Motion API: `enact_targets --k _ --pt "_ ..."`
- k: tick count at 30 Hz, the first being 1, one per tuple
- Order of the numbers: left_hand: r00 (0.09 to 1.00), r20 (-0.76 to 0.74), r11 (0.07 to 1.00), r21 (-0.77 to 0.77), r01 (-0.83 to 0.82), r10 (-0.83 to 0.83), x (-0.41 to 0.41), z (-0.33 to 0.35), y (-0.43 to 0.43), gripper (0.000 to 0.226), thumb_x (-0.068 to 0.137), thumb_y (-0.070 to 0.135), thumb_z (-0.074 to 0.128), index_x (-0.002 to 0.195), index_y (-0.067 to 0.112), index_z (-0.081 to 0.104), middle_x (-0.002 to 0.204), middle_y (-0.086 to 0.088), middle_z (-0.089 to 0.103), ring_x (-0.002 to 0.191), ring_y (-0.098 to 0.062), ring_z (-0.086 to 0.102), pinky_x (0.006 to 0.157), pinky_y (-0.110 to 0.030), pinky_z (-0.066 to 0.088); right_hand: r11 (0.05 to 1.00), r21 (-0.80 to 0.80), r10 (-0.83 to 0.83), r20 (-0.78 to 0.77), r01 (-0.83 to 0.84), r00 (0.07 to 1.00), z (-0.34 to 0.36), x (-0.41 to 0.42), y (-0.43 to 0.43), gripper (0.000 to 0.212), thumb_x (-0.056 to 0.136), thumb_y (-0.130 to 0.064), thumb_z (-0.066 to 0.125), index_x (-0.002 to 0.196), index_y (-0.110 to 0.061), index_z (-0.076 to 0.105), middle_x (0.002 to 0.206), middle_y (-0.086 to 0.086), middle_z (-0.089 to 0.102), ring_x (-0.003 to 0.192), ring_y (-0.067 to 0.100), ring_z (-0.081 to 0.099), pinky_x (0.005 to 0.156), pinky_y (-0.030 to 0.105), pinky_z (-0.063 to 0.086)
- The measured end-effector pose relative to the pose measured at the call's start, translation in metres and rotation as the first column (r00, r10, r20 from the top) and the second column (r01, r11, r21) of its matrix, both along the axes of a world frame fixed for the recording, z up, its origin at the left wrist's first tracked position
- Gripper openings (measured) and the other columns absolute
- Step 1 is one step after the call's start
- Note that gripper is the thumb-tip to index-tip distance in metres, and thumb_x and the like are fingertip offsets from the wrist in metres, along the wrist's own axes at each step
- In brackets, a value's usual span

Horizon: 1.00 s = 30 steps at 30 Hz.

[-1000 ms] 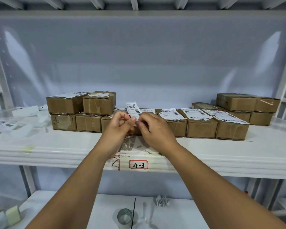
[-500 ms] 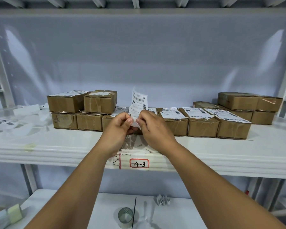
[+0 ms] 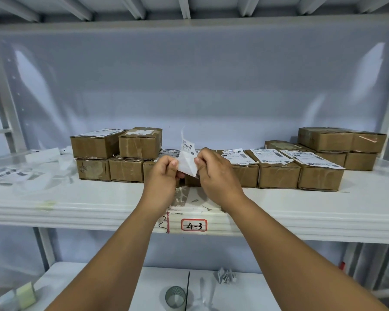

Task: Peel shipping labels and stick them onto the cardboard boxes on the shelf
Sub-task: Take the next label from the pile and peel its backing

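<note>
Half a second on, the hands had drawn apart and a blank white flap (image 3: 187, 166) had opened under the print of the shipping label (image 3: 188, 146), which was held straight above the 4-3 tag (image 3: 193, 225). The left hand (image 3: 163, 176) pinched the flap's near edge with thumb and fingers, and the right hand (image 3: 216, 176) pinched the other, both over the bare strip of shelf (image 3: 301, 205) above the tag, just short of the cardboard boxes (image 3: 276, 173). The label's long axis stood upright, with its top edge pointing up and its print facing the person.

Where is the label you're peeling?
Middle of the head view: the label is pinched between the left hand and right hand, just in front of the cardboard boxes.
</note>
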State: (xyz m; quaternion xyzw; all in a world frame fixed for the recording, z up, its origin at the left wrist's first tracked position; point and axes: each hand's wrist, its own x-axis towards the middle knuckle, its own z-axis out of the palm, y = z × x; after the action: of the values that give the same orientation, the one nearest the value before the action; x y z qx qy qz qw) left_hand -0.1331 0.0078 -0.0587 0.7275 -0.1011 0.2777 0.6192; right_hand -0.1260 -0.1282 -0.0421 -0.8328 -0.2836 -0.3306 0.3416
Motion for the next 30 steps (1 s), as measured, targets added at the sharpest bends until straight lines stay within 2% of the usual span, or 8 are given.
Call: enact_targets --k 3,6,8,11,13,17,24,30 --pt "0.99 0.001 0.99 -0.021 0.142 -0.142 -0.006 0.003 0.0 0.032 0.101 0.031 0.037 0.081 0.012 0.053 0.073 -0.002 0.056 0.066 -0.01 0.052 0.073 -0.031 0.045 0.999 0.039 -0.01 -0.001 0.01 1.0 0.001 0.0 -0.006 0.019 0.1 -0.021 0.04 0.083 -0.015 0.04 0.072 -0.004 0.046 0.073 0.023 0.045 0.064 0.036 0.03" --pt "0.967 -0.048 0.967 0.028 0.251 -0.25 -0.01 0.006 -0.002 0.034 0.087 0.044 0.05 0.089 0.011 0.06 0.073 0.002 0.061 0.061 -0.004 0.054 0.066 -0.025 0.045 0.998 0.066 0.004 -0.013 -0.003 1.0 0.002 -0.003 -0.009 0.019 0.1 -0.025 0.04 0.083 -0.017 0.041 0.066 -0.009 0.045 0.07 0.021 0.045 0.062 0.036 0.031" --pt "0.961 -0.063 0.961 0.054 0.271 -0.268 -0.011 0.007 -0.003 0.021 0.088 0.032 0.058 0.094 0.013 0.065 0.072 0.006 0.065 0.06 -0.002 0.056 0.06 -0.021 0.045 0.999 0.021 0.027 -0.028 -0.026 0.999 0.002 -0.006 -0.006 0.019 0.1 -0.026 0.042 0.083 -0.018 0.044 0.067 -0.009 0.046 0.07 0.02 0.046 0.063 0.036 0.035" --pt "0.964 -0.056 0.964 0.038 0.262 -0.26 -0.011 0.007 -0.002 0.01 0.091 0.02 0.057 0.093 0.016 0.066 0.067 0.009 0.064 0.056 -0.003 0.052 0.055 -0.021 0.043 1.0 -0.011 0.023 -0.059 -0.024 0.998 0.001 -0.006 -0.004 0.017 0.098 -0.026 0.046 0.088 -0.014 0.051 0.074 -0.005 0.054 0.073 0.022 0.051 0.064 0.037 0.039" --pt "0.96 -0.069 0.962 0.011 0.274 -0.272 -0.01 0.006 0.0 0.009 0.092 0.016 0.057 0.089 0.015 0.066 0.06 0.009 0.06 0.052 -0.003 0.049 0.053 -0.019 0.042 0.999 0.016 0.03 -0.098 -0.029 0.995 0.001 -0.004 -0.005 0.015 0.098 -0.026 0.047 0.086 -0.017 0.05 0.074 -0.002 0.057 0.071 0.021 0.052 0.064 0.036 0.04" --pt "0.952 -0.091 0.956 -0.033 0.291 -0.293 -0.007 0.006 0.002 0.009 0.088 0.014 0.061 0.084 0.014 0.068 0.064 0.0 0.056 0.059 -0.009 0.046 0.06 -0.024 0.038 0.997 0.068 0.047 -0.173 -0.036 0.984 0.001 -0.002 -0.004 0.017 0.098 -0.024 0.046 0.083 -0.017 0.051 0.074 0.005 0.064 0.072 0.024 0.056 0.067 0.038 0.044" --pt "0.926 -0.079 0.928 -0.089 0.362 -0.369 -0.01 0.01 -0.001 0.017 0.094 0.003 0.047 0.085 0.008 0.06 0.052 0.011 0.058 0.048 0.002 0.046 0.051 -0.01 0.039 0.989 0.146 0.069 -0.261 -0.031 0.963 0.001 0.006 -0.002 0.025 0.097 -0.023 0.046 0.072 -0.022 0.049 0.073 0.006 0.065 0.075 0.026 0.06 0.075 0.04 0.049" --pt "0.904 -0.066 0.903 -0.116 0.413 -0.422 -0.012 0.011 -0.002 0.019 0.095 -0.001 0.041 0.089 0.005 0.058 0.052 0.01 0.06 0.044 0.003 0.049 0.048 -0.008 0.039 0.982 0.189 0.083 -0.297 -0.026 0.951 0.001 0.008 -0.005 0.029 0.098 -0.023 0.046 0.069 -0.024 0.048 0.071 0.003 0.064 0.073 0.023 0.061 0.075 0.039 0.049"
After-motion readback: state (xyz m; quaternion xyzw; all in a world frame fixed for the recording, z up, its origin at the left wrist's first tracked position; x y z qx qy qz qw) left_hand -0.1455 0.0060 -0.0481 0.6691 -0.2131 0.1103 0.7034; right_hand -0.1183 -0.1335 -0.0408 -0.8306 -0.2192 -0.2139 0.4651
